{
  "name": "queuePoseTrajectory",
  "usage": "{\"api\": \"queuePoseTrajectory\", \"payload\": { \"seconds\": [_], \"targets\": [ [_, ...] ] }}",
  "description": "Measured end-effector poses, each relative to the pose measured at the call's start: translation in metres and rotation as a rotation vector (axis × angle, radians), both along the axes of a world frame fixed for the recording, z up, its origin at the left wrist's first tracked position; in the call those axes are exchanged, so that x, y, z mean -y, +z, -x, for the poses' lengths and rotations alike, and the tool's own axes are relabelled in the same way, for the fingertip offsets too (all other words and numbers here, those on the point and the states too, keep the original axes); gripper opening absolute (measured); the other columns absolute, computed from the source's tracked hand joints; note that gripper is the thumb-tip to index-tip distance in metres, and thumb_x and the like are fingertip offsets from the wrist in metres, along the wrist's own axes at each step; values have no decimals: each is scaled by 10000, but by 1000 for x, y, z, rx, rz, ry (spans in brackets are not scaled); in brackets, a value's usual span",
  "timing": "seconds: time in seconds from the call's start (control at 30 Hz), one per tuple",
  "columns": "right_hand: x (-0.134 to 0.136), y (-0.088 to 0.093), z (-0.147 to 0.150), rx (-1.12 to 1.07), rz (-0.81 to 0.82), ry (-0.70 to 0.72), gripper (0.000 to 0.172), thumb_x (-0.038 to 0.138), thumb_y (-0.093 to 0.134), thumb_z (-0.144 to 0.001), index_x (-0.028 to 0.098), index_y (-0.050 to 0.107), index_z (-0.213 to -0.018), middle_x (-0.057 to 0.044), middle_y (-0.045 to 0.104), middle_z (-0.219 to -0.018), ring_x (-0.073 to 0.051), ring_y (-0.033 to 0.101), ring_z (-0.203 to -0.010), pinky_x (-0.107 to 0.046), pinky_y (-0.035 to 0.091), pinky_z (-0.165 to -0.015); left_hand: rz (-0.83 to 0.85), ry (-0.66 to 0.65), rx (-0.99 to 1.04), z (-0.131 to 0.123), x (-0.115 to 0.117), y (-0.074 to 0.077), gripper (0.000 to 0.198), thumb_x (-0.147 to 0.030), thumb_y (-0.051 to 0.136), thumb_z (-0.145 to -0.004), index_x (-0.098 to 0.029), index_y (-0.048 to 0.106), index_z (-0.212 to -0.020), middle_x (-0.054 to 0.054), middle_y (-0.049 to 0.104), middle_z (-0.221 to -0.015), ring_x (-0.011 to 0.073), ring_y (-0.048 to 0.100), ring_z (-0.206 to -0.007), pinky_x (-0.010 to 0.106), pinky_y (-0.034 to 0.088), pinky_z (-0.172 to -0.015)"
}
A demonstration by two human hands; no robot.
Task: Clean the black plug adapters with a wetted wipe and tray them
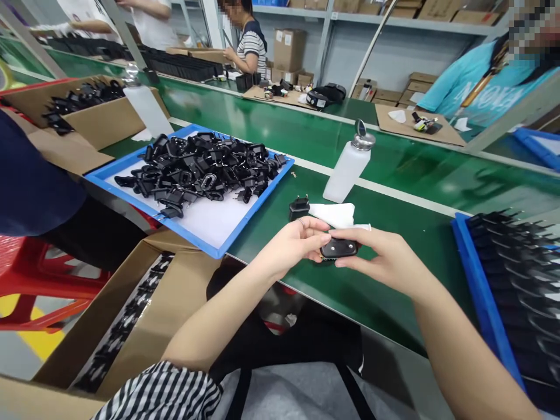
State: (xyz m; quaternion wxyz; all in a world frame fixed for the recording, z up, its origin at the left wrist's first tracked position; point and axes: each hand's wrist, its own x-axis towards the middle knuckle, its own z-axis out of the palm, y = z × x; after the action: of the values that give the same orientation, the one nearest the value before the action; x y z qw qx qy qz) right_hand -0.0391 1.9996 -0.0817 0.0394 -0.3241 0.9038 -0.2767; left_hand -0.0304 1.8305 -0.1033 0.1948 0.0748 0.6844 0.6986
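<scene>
At the left, a shallow blue plastic tray with a white bottom (254, 209) carries a loose heap of glossy black plastic plug pieces (210, 166). To the right of it, at the near edge of the green tabletop (394, 224), the left hand (291, 245) pinches one end of a rounded black plastic casing with two small silvery spots (339, 249). Just behind this hand, a black block-shaped plug with two metal pins (299, 209) stands beside a crumpled white cloth or paper (335, 213). Farther back is a translucent white bottle with a metal top (347, 169). The right hand (385, 256) grips the other end of the casing, thumb below and fingers above. At the far right, a second blue plastic tray (479, 286) contains black pieces in rows (525, 280).

I judge that the step in hand is fitting or checking the casing. The next move, I think, calls for both hands to keep it level and press evenly.
</scene>
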Motion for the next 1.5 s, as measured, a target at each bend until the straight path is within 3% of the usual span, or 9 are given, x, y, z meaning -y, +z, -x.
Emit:
{"api": "queuePoseTrajectory", "payload": {
  "seconds": [0.13,0.2,0.27,0.43,0.57,0.8,0.97,1.2,1.5],
  "targets": [
    [-10,-22,-2,81,118,-193,310,324,537,-683,219,531,-975,-35,588,-954,-185,543,-839,-298,433,-726,415,146,-234,-8,7,-10,174,-237,439,-740,-172,496,-890,18,568,-866,91,550,-671,234,437,-660],
    [-12,-37,0,129,232,-252,314,339,549,-664,214,542,-952,-36,576,-988,-191,530,-882,-314,419,-769,593,142,-274,-14,11,-17,190,-255,488,-703,-173,528,-869,13,584,-855,108,552,-661,251,434,-672],
    [-11,-50,2,182,315,-278,322,347,569,-638,217,557,-932,-36,565,-1015,-201,512,-923,-330,402,-799,670,106,-244,-18,10,-25,265,-260,525,-669,-167,529,-917,13,594,-854,113,554,-629,257,440,-650],
    [-6,-61,4,309,322,-250,320,307,602,-602,232,582,-913,-29,553,-1032,-204,499,-940,-341,383,-822,681,118,-256,-15,-6,-43,413,-256,545,-645,-166,486,-1044,22,571,-971,112,557,-658,245,447,-632],
    [-5,-64,7,357,322,-221,318,284,594,-610,232,581,-923,-34,545,-1039,-200,504,-930,-345,385,-817,671,149,-267,-12,-12,-49,428,-264,555,-635,-165,494,-1046,14,593,-878,116,555,-671,238,442,-645],
    [-4,-68,9,333,253,-166,338,318,579,-635,229,560,-961,-35,538,-1053,-203,492,-957,-360,365,-845,656,149,-281,-12,-11,-49,413,-259,560,-620,-197,510,-1025,4,598,-845,116,554,-665,233,438,-625],
    [-8,-59,6,286,143,-151,486,352,593,-627,230,472,-1081,-46,463,-1164,-210,406,-1071,-362,343,-875,632,123,-318,-10,-11,-50,432,-276,566,-615,-213,499,-1037,-3,599,-878,117,558,-665,223,436,-591],
    [-11,-46,7,277,73,-129,263,281,540,-682,221,533,-938,-5,588,-962,-167,528,-895,-307,403,-799,666,108,-386,-8,-13,-42,276,-233,540,-648,-228,566,-922,-21,605,-836,102,551,-637,222,439,-639],
    [-13,-45,10,248,29,-89,246,260,544,-680,223,545,-924,18,604,-935,-146,551,-838,-260,420,-740,783,47,-404,-6,-14,-39,273,-258,571,-655,-225,574,-926,-8,595,-899,124,565,-684,226,444,-644]
  ]
}}
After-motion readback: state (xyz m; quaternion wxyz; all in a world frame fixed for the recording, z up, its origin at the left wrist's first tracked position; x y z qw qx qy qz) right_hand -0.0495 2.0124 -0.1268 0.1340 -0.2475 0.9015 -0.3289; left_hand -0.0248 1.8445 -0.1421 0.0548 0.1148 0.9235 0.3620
